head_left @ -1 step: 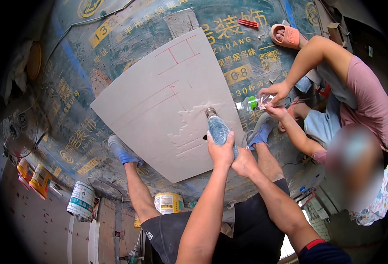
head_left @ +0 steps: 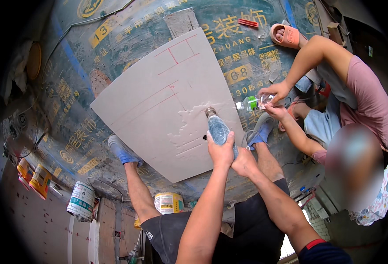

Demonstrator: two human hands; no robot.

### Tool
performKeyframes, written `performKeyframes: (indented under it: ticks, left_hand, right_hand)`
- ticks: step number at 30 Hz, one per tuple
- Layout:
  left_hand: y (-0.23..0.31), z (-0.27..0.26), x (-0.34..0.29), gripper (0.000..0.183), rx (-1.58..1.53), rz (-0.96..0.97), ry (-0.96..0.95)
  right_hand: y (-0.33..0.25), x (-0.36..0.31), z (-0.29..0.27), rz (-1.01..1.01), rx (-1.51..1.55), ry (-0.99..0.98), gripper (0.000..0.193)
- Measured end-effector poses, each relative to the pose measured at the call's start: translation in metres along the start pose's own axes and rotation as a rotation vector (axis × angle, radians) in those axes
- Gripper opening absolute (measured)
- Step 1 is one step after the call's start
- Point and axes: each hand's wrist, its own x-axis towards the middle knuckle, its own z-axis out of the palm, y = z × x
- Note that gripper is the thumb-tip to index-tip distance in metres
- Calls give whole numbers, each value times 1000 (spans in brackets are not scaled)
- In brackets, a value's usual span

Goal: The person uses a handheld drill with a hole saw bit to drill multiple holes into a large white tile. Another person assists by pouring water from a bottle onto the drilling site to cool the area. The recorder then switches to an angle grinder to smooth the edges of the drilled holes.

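Note:
Both my hands grip an angle grinder whose bluish body looks wrapped in clear plastic. My left hand is closed round its body, while my right hand wraps the rear end just behind. The grinder's round metal hole-cutting bit rests on a large pale tile, which has red layout lines. Wet patches and slurry spread left of the bit. A dark round hole shows in the tile beside my left hand. To the right, a co-worker's hands hold a clear plastic bottle pointed toward the tile.
My shoes straddle the tile. Supports show under its edges on the printed green floor covering. A red object lies beyond. Buckets and a fan stand left; a cable runs near my right foot.

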Motion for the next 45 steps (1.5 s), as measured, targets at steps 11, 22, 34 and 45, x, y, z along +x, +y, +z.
performKeyframes:
  ticks: [11,22,34,45]
  left_hand:
    - [0,2,-2,59,51,1,21]
    - [-4,4,-5,65,17,9,22]
    - [1,-3,-4,88,16,-71,-92]
    - [2,-1,-8,61,-43,1,-30]
  right_hand:
    - [-5,-3,-4,15,40,-20,39]
    - [3,-1,-2,-9,0,-6,37]
    - [8,-1,1,5,-23,9,37]
    - [1,-5,1,2,-9,25,38]
